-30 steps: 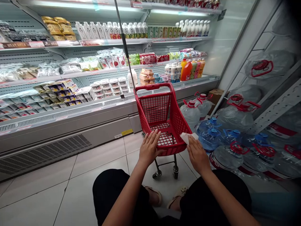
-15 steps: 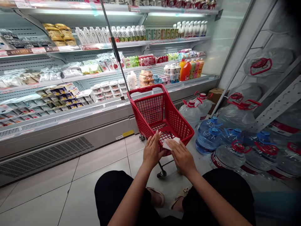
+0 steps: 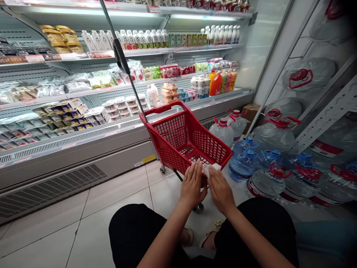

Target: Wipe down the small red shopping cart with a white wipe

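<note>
A red plastic rolling shopping basket (image 3: 165,152) stands before my knees, its long metal pull handle (image 3: 120,56) raised. No goods show inside it. My left hand (image 3: 193,186) lies against its near rim, fingers stretched out and nearly straight, with nothing in them. Beside it, my right hand (image 3: 221,190) presses a folded white tissue or cloth (image 3: 216,167) onto the same rim under its fingers. The two hands are close together. Part of the near wall is hidden behind them.
Beyond the basket runs an open refrigerated case (image 3: 122,139) stocked with yogurt, milk and juice. At right, large water bottles (image 3: 242,163) stand on the floor near a perforated white rack post (image 3: 329,115). My knees flank the near side of the tiled floor (image 3: 117,199).
The basket has turned, its near end swinging right and its pull handle leaning further left. Both hands have shifted slightly right; my right hand still has the white tissue or cloth.
</note>
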### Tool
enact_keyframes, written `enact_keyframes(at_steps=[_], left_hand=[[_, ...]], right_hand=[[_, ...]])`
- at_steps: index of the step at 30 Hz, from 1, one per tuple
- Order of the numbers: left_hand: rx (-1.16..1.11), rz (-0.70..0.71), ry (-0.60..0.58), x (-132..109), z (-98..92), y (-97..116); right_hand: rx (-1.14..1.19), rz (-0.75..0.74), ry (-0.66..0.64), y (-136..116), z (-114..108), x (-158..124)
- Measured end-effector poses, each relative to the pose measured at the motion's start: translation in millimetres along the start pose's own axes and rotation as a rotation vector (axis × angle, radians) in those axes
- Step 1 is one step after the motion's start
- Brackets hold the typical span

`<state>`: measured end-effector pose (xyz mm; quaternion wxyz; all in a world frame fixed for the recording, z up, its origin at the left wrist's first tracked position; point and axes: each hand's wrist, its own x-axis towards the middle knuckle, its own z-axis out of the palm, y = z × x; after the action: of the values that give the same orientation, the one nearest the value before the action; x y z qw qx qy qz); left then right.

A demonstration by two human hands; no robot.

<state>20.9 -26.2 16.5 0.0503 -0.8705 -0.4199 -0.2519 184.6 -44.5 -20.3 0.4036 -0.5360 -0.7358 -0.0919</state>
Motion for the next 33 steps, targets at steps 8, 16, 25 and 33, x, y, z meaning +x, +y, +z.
enact_keyframes(at_steps=[8, 16, 25, 33], left_hand=[[0.049, 0.021, -0.009, 31.7, -16.9, -44.0], [0.133, -0.016, -0.014, 52.7, -12.5, -42.2], [0.229, -0.019, 0.015, 40.4, -1.8, -10.0], [0.313, -0.113, 0.105, 50.8, -52.8, -83.9]], right_hand=[[-0.001, -0.052, -0.055, 20.8, -28.1, -9.2], [-0.011, 0.254, 0.004, 41.3, -23.5, 9.0], [-0.147, -0.025, -0.028, -7.7, -7.3, 41.3], [-0.103, 0.056, 0.003, 41.7, -27.0, 24.4]])
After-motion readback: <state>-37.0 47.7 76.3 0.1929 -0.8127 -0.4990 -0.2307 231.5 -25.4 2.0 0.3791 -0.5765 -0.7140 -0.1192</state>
